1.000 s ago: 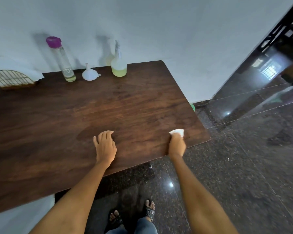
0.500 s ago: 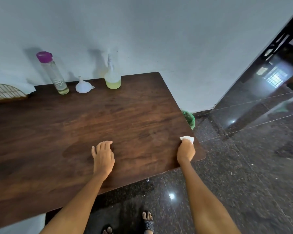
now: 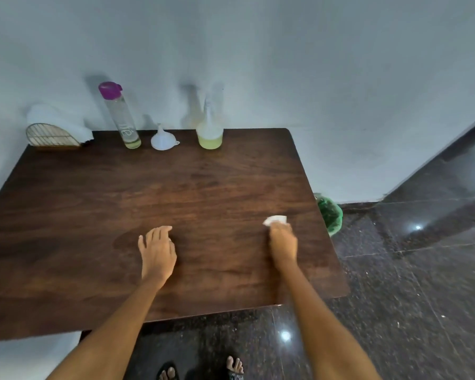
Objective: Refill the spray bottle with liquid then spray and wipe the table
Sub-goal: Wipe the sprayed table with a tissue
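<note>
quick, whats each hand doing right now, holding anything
Left hand: open, resting on the table, holding nothing.
Right hand: closed on a small white wipe, pressing it to the table near the right edge.

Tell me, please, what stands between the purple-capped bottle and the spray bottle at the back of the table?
A white funnel, mouth down, stands between the purple-capped bottle and the spray bottle, as the head view shows.
</note>
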